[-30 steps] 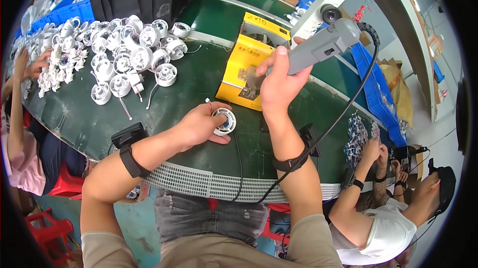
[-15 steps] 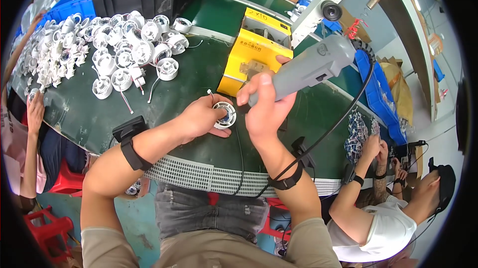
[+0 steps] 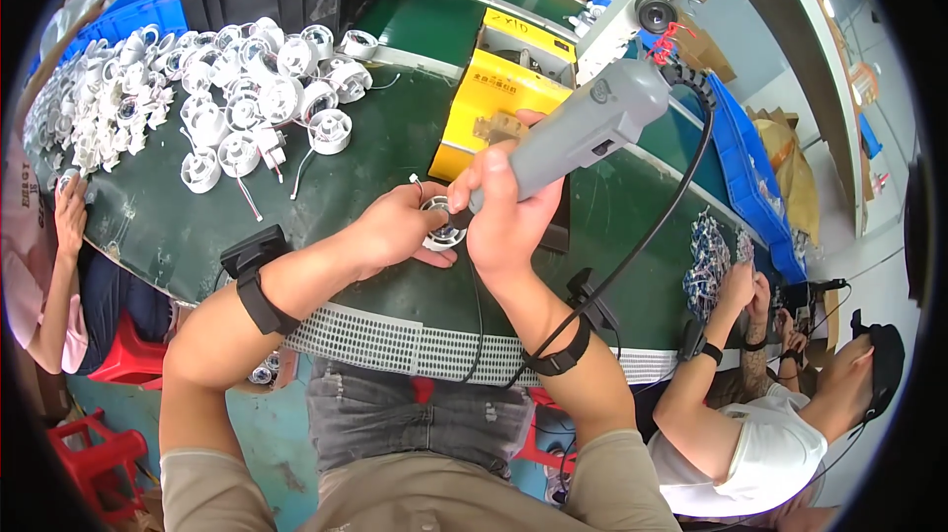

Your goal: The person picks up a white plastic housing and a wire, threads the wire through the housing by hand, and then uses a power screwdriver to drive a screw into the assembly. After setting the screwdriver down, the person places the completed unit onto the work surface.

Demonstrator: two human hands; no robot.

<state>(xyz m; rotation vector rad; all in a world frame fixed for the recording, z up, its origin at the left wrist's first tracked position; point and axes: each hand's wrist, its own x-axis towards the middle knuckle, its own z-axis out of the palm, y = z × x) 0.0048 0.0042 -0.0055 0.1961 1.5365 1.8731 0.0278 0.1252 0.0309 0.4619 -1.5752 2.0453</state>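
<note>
In the head view, the left hand (image 3: pixel 390 234) has its grip curled round a small, round white plastic housing with a dark centre (image 3: pixel 450 236), pinching it between thumb and fingers at the near middle of the dark green tabletop (image 3: pixel 380 152). The right hand (image 3: pixel 509 228), just to its right, has its grip wrapped round a thick grey handheld power tool (image 3: pixel 592 127), tilted with its lower end toward the housing; the fingers hide whether the two touch. A black cable with a ribbed sleeve (image 3: pixel 696 85) leaves its upper end. Beyond stands an open-topped yellow box (image 3: pixel 472 112); far left lie heaped white round plastic parts (image 3: pixel 259 97).
</note>
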